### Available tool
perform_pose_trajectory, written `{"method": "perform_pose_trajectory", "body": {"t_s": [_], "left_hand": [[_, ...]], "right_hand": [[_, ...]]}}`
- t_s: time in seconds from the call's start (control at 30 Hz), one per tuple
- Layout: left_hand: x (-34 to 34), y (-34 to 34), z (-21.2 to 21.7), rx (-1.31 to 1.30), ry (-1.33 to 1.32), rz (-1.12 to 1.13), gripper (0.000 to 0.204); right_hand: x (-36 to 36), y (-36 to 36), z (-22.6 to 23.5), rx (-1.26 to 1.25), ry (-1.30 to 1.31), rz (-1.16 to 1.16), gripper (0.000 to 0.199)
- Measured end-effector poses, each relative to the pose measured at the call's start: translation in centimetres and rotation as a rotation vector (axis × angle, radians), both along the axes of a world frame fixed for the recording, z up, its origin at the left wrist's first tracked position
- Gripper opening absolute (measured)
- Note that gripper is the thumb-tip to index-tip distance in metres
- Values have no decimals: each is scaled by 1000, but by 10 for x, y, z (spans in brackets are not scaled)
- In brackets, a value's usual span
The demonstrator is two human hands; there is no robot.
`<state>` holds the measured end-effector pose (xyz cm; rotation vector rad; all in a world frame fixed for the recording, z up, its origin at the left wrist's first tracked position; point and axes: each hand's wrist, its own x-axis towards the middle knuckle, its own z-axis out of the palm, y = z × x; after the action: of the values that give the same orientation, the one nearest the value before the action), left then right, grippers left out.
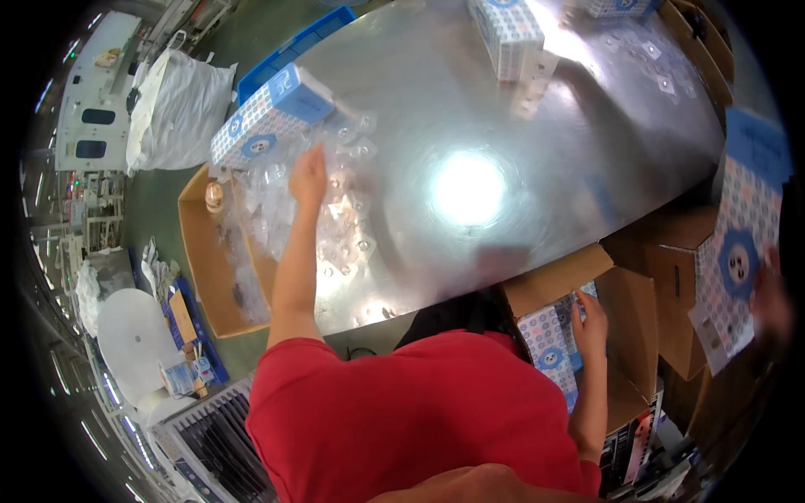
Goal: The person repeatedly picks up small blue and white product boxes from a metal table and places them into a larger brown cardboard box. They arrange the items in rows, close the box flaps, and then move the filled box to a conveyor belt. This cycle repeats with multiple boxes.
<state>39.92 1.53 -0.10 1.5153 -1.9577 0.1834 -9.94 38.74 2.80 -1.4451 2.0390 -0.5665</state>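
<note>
Nearest to me, beyond the red shirt (428, 411), the right hand (591, 323) reaches into an open carton (631, 335) at my right side. Its fingers bend over the patterned boxes (547, 352) standing inside — I can't tell whether they grip one or only touch. The front box has its long axis running away from my body, tilting a little left, and the right hand is by far the nearer one to it.

The left hand (309, 172) stretches well forward over the tabletop (419, 251), above a heap of clear plastic pieces (268, 197). Its fingers curl in; I can't tell whether a piece is inside. Just past it, forward and left, a blue-and-white box (272, 121) lies with its long axis slanting from near left to far right.

The tabletop is shiny metal, with a bright glare at its middle. Left of the heap I see a second carton (201, 268); to my right, a co-worker's hand (767, 298) holds another patterned box (742, 226). Farther off — more boxes (513, 38) at the far edge, a blue crate (289, 52) and a white sack (180, 109) beyond the left side.
</note>
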Motion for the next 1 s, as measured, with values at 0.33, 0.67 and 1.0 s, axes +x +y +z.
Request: {"method": "perform_pose_trajectory", "body": {"t_s": [0.33,0.67,1.0], "left_hand": [[-185,107,74,1000,1248,-364,28],[-291,180,84,1630,1183,-549,39],[-360,212,88,1705,992,-692,20]], "right_hand": [[108,-128,56,-178,-905,-146,39],[60,-77,49,-243,-1027,-446,15],[9,13,67,-386,-497,-672,18]]}}
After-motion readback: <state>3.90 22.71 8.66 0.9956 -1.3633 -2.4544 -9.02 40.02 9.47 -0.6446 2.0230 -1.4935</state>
